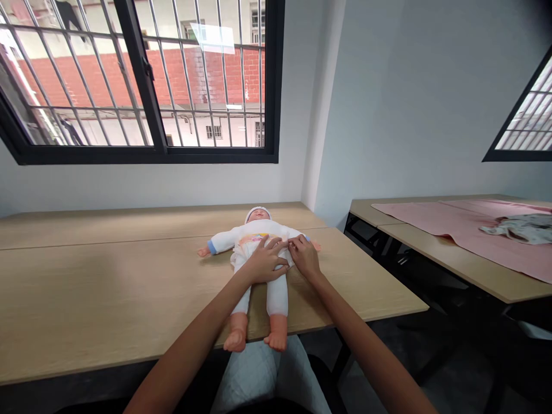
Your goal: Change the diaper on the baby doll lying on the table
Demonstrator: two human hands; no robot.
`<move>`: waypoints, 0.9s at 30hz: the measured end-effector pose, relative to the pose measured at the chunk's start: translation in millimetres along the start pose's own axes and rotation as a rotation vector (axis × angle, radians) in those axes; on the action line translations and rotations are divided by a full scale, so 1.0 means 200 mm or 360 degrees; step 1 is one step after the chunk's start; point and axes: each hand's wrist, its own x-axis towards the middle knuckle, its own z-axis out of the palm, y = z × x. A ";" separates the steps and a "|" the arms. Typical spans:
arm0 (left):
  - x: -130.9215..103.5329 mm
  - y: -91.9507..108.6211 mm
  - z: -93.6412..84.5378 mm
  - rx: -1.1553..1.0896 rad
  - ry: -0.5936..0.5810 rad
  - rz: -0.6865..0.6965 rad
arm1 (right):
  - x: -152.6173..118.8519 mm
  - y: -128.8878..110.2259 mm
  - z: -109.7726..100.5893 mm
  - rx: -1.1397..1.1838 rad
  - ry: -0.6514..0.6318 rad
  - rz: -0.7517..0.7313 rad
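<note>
A baby doll lies on its back on the wooden table, head away from me and feet over the near edge. It wears white clothing with blue cuffs and a white cap. Around its hips is a white diaper with a coloured print at the waist. My left hand rests on the diaper's front, fingers spread. My right hand is closed at the diaper's right side, fingertips pinched on its edge. My hands hide much of the diaper's middle and right side.
To the right stands another table with a pink cloth and a crumpled patterned cloth on it. A gap separates the two tables. A barred window is in the wall behind.
</note>
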 end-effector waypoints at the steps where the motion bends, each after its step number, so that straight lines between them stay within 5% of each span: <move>1: 0.00 0.00 0.00 0.0020 0.0008 -0.0017 | 0.00 0.00 0.00 0.0096 0.0000 0.0048; 5: 0.00 0.02 0.02 0.0129 0.0041 -0.0061 | 0.01 0.01 0.00 0.0524 -0.0116 0.0225; 14: 0.01 0.03 0.03 0.0181 0.0071 -0.0077 | 0.00 0.14 -0.11 0.0870 -0.0620 0.0327; 20: -0.01 0.02 0.03 0.0187 0.0085 -0.0087 | -0.01 0.10 -0.12 0.1079 -0.1004 0.0487; 27: -0.01 0.02 0.03 0.0151 0.0112 -0.0085 | -0.02 0.06 -0.12 0.1140 -0.1034 0.0447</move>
